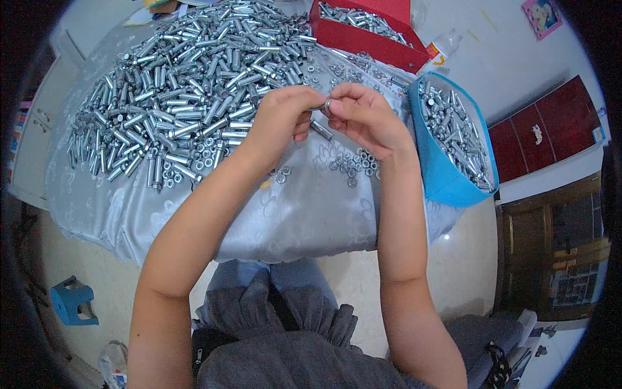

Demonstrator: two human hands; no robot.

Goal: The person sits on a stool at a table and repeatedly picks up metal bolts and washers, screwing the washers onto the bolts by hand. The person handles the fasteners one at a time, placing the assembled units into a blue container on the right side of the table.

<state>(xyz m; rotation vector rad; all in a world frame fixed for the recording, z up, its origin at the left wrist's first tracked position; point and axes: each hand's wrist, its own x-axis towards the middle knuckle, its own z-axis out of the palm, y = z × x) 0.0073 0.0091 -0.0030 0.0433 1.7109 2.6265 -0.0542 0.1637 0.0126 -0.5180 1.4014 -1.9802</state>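
Note:
Above the near part of the table my left hand [283,117] and my right hand [368,118] meet, both closed in a pinch. Between the fingertips is a small round metal piece [327,106], which looks like a nut or washer, held by my right thumb and fingers. My left fingers grip a thin metal bolt end [315,109] against it; most of it is hidden. Just below lies a loose anchor bolt [321,129]. Loose nuts [355,163] are scattered under my right wrist. Left of my hands spreads a large heap of silver anchor bolts [188,84].
A blue fabric bin [447,185] full of bolts stands at the right edge. Behind is a red box [369,47] with more bolts, beside a clear plastic bottle [445,47]. A shiny grey cloth [291,223] covers the table. A blue stool [72,301] stands on the floor, lower left.

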